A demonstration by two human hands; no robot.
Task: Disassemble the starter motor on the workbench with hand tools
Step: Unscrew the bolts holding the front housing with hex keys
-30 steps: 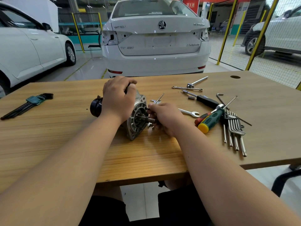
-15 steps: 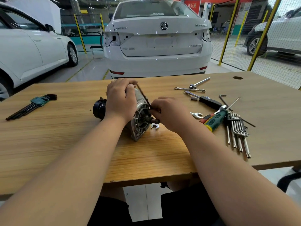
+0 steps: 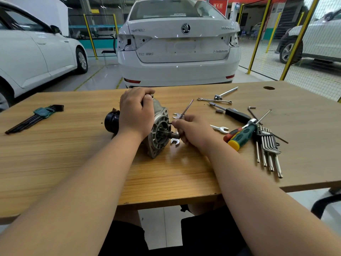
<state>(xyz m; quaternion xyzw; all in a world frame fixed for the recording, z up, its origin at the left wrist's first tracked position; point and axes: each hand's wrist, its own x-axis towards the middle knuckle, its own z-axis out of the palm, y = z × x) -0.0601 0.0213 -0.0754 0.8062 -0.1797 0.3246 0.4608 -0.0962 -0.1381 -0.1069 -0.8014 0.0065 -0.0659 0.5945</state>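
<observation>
Lying on its side mid-way across the bench (image 3: 73,154), starter motor (image 3: 159,130) looks fully assembled. Left hand (image 3: 136,111) grips its body; right hand (image 3: 193,130) fingers (image 3: 177,124) pinch a thin hex key (image 3: 186,109) at the flange. Judged early: housing yet to come off.

**A:** The workbench (image 3: 73,163) is tan with a streaky wood grain. The starter motor (image 3: 158,124) is dull silver-grey with a black cap (image 3: 110,121).

**B:** The slim key (image 3: 186,109) reads dark. Brighter here: the screwdriver (image 3: 241,135) is green and black with a yellow butt, and there's a red handle (image 3: 228,134) beside it.

**A:** Teal holder (image 3: 42,112), black hex keys (image 3: 22,124).

**B:** White car (image 3: 177,52) behind, yellow fence posts (image 3: 258,34).
</observation>
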